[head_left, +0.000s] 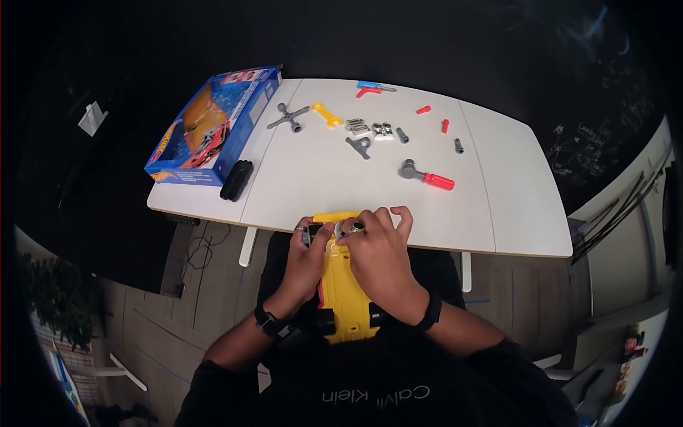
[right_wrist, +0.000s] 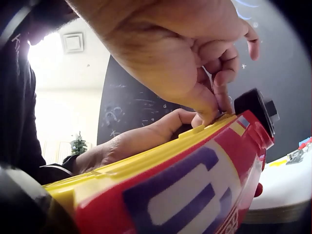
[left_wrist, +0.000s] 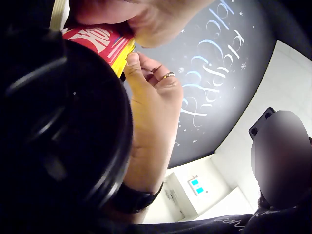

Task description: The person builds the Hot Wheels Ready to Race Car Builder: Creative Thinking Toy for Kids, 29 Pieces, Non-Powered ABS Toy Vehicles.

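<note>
A toy car lies upside down over my lap, its yellow underside (head_left: 343, 285) facing up and its red side (right_wrist: 239, 195) showing in the right wrist view. My left hand (head_left: 304, 267) grips the car's front end by the left front wheel, thumb on the underside. Bent over the same end, my right hand (head_left: 380, 256) has thumb and fingertips pinched together low on the underside. A small pale round part (head_left: 339, 230) shows by those fingers, mostly covered by them. The black front wheel (right_wrist: 252, 111) stands just beyond the fingertips.
On the white table (head_left: 320, 178) lie a grey cross wrench (head_left: 289, 118), a yellow wrench (head_left: 327, 115), a red-handled hammer (head_left: 430, 176), a blue-and-red tool (head_left: 371, 88) and several small grey, silver and red parts. A blue box (head_left: 213, 128) and a black case (head_left: 237, 179) sit left.
</note>
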Action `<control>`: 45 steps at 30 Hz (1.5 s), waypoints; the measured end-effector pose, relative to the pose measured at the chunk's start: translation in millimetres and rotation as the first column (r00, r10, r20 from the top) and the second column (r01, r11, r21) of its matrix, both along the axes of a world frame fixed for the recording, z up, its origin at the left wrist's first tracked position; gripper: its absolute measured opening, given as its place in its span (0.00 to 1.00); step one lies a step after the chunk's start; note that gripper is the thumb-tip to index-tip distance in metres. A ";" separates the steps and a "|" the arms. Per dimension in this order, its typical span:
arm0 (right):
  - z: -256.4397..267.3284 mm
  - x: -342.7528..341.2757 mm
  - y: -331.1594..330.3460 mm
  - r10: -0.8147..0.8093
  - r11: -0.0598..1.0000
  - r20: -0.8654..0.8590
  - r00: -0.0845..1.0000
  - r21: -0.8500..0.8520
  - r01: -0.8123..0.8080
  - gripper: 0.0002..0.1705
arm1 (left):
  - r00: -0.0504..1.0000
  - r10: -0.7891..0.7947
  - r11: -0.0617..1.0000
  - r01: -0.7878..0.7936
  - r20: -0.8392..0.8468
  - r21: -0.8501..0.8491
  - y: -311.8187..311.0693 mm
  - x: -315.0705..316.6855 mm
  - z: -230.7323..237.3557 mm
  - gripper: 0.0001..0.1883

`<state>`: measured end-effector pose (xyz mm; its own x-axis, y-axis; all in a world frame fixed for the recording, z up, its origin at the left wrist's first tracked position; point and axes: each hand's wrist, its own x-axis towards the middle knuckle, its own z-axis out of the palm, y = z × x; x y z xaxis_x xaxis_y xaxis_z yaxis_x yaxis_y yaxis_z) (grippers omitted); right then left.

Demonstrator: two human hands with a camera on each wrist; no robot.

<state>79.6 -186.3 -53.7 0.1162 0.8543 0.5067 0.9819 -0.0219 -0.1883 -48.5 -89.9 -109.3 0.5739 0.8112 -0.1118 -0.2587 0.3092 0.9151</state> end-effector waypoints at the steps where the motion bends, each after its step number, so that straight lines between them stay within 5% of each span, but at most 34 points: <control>1: -0.7 -0.3 0.0 0.013 1.000 -0.015 1.000 0.019 -0.012 0.07 | 1.000 -0.016 1.000 0.016 0.007 0.010 0.0 -0.5 1.5 0.14; 9: 22.3 0.8 -8.1 0.068 0.997 -0.060 0.996 0.041 -0.066 0.14 | 0.990 0.032 0.997 -0.041 0.136 0.068 -2.1 -3.0 30.9 0.15; 11: 24.8 12.9 -16.6 0.233 0.926 -0.317 0.920 0.360 -0.110 0.29 | 0.981 0.056 0.990 -0.079 0.186 0.116 2.8 -8.2 32.7 0.14; 12: 16.5 25.1 -17.6 0.208 0.916 -0.290 0.934 0.392 -0.082 0.40 | 0.971 0.113 0.984 -0.138 0.210 0.110 6.5 -11.6 32.2 0.14; 13: 5.2 34.9 -16.7 0.208 0.916 -0.286 0.935 0.392 -0.084 0.40 | 0.957 0.168 0.975 -0.196 0.234 0.102 10.3 -16.3 30.8 0.14; 15: -10.3 50.5 -15.1 0.295 0.900 -0.779 0.553 0.033 -0.435 0.45 | 0.949 0.156 0.980 -0.185 0.274 0.080 19.0 -23.2 19.1 0.16; 16: -1.8 56.0 -13.9 0.139 0.723 -0.952 0.274 -0.091 -0.685 0.49 | 0.937 0.169 0.975 -0.205 0.306 0.090 20.2 -24.4 15.9 0.21; 17: -8.9 57.0 -12.7 0.142 0.724 -0.950 0.277 -0.091 -0.684 0.49 | 0.924 0.179 0.970 -0.224 0.337 0.098 20.2 -25.5 15.0 0.26; 20: -23.5 52.6 -15.2 0.078 0.600 -0.997 0.027 0.025 -0.799 0.49 | 0.926 0.057 0.970 -0.139 0.372 0.198 20.2 -29.8 6.1 0.32; 22: -21.6 50.8 -19.7 0.144 0.611 -0.986 0.089 0.018 -0.792 0.49 | 0.943 -0.021 0.951 -0.083 0.333 0.297 18.6 -32.2 3.6 0.41; 25: -13.1 41.7 -31.4 0.224 0.680 -0.964 0.146 0.047 -0.732 0.47 | 0.871 -0.018 0.970 -0.104 0.490 0.221 18.3 -27.8 11.2 0.38; 28: -0.1 38.3 -43.0 0.354 0.874 -0.850 0.391 0.152 -0.461 0.42 | 0.843 -0.133 0.944 -0.053 0.522 0.325 20.2 -27.7 31.6 0.40; 29: 14.8 38.2 -48.3 0.371 0.911 -0.728 0.577 0.165 -0.377 0.44 | 0.843 -0.133 0.944 -0.052 0.522 0.326 21.4 -28.3 36.4 0.40; 31: 42.2 43.4 -57.1 0.223 0.974 -0.546 0.808 0.091 -0.208 0.47 | 0.935 -0.091 0.967 0.000 0.343 0.255 23.2 -28.9 45.9 0.42; 34: 41.8 63.8 -49.8 0.103 0.993 -0.261 0.960 0.077 -0.086 0.50 | 0.950 -0.144 0.980 0.097 0.278 0.175 28.1 -25.2 58.1 0.34; 36: 32.5 75.1 -38.7 0.058 0.997 -0.115 0.992 0.060 -0.052 0.50 | 0.939 -0.255 0.967 0.254 0.232 0.033 38.7 -23.3 48.2 0.29; 38: 20.7 81.5 -28.9 0.048 0.999 0.116 0.992 0.017 -0.051 0.50 | 0.960 -0.224 0.974 0.224 0.165 0.021 50.7 -14.4 30.2 0.31; 45: -27.6 84.4 7.1 0.019 0.996 0.204 0.979 0.080 -0.036 0.51 | 0.982 -0.138 0.985 0.150 -0.129 0.089 79.4 6.9 16.3 0.35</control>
<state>164.0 -179.2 -81.4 -0.0194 0.8097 0.5865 0.9998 0.0132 0.0148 -41.6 -10.5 -92.9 0.6724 0.7317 -0.1120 -0.1030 0.2423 0.9647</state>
